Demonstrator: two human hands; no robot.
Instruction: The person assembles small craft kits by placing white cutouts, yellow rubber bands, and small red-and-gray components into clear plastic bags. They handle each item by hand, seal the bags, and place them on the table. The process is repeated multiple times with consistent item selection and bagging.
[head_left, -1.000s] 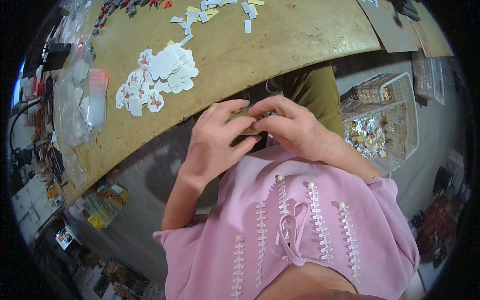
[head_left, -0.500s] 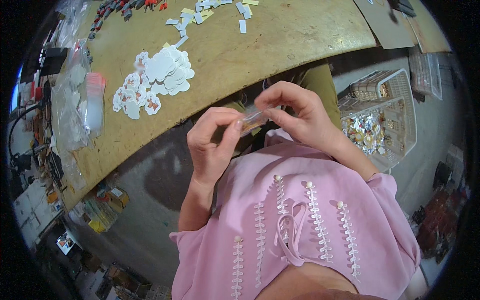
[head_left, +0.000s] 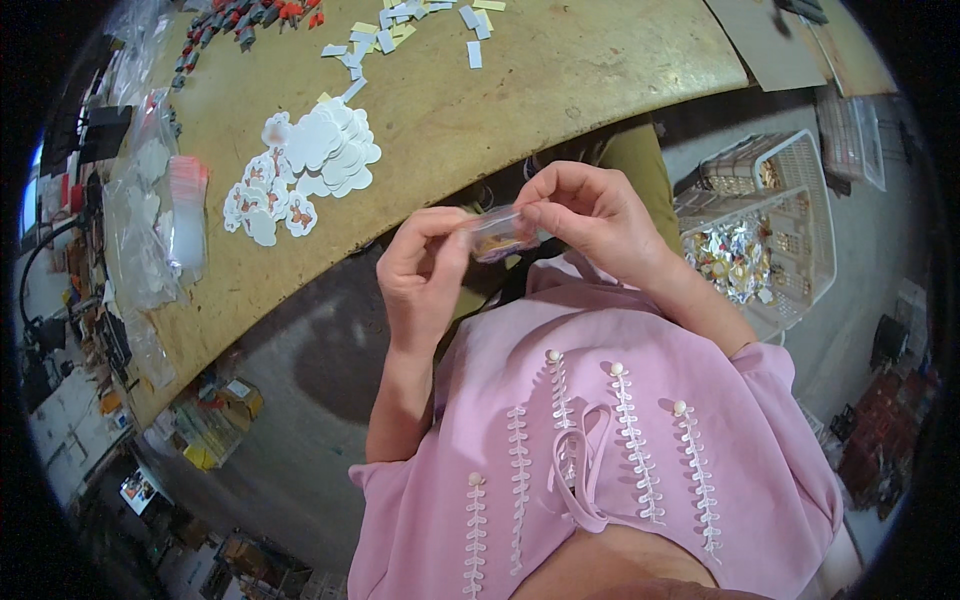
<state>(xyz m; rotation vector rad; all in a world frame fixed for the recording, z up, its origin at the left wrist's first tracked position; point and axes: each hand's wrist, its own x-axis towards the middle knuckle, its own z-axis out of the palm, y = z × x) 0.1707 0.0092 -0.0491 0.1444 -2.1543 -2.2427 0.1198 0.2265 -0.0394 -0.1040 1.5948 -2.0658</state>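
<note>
Currently, left hand (head_left: 425,270) and right hand (head_left: 590,215) each pinch one end of the small clear plastic pouch (head_left: 497,233) held above the lap. Keep both grips firm and level.

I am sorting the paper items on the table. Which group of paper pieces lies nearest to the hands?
The heap of white cloud-shaped cards, some with butterfly prints. It lies mid-table, just up-left of the left hand; the small rectangular slips sit at the far edge.
</note>
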